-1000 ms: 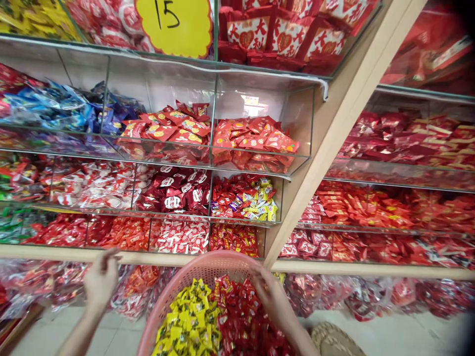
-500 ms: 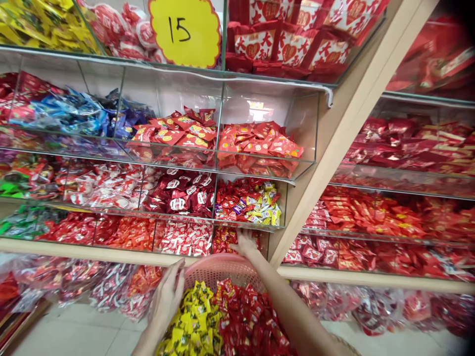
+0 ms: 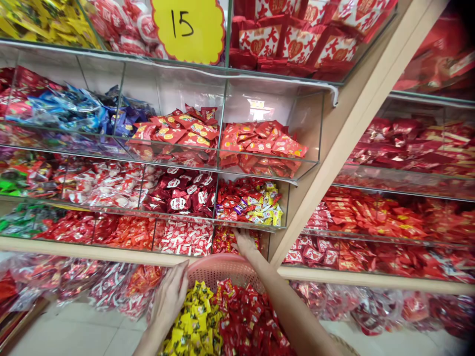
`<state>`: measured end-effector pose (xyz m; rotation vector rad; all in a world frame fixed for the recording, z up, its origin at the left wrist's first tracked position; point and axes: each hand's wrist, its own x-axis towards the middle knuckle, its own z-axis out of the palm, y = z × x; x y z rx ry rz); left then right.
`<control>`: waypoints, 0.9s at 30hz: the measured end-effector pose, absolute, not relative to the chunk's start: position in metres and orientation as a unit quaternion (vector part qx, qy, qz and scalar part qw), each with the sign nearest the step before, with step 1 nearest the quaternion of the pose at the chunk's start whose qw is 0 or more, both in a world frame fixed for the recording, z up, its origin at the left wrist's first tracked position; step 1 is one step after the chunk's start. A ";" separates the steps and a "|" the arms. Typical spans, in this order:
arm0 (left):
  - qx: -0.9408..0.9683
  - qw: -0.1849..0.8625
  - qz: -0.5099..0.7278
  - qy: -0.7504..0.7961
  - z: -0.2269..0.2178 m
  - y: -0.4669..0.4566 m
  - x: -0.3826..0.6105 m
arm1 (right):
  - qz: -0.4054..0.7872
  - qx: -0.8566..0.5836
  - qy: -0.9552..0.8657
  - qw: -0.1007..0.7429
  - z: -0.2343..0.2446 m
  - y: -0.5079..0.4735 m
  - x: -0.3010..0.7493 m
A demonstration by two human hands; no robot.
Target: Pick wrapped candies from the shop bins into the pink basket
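Note:
A pink perforated plastic basket (image 3: 226,269) sits at the lower middle. Inside it, yellow-wrapped candies (image 3: 196,316) fill the left part and red-wrapped candies (image 3: 248,316) the right. My left hand (image 3: 172,291) grips the basket's left rim, its fingers close together. Past the far rim, my right hand (image 3: 245,242) reaches into the bottom shelf compartment of small red-wrapped candies (image 3: 223,240). Its fingers are apart and touch the candies; the fingertips partly go out of sight under the compartment above.
Clear-fronted shelf bins of wrapped sweets rise ahead. A mixed red, yellow and purple candy bin (image 3: 248,202) overhangs my right hand. A slanting wooden divider (image 3: 334,153) stands to the right. Bagged sweets (image 3: 77,282) lie below the wooden shelf edge (image 3: 92,251). A yellow "15" sign (image 3: 189,29) hangs above.
My left hand has shifted slightly right along the basket rim. My right hand stays in the bottom compartment, its fingers slightly moved. The view has shifted a little.

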<state>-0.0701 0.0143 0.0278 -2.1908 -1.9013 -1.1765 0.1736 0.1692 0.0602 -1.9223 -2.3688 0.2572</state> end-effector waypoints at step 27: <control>-0.701 0.011 -0.376 -0.606 0.036 0.011 -0.068 | 0.170 -0.626 -0.700 0.298 0.041 0.193 0.196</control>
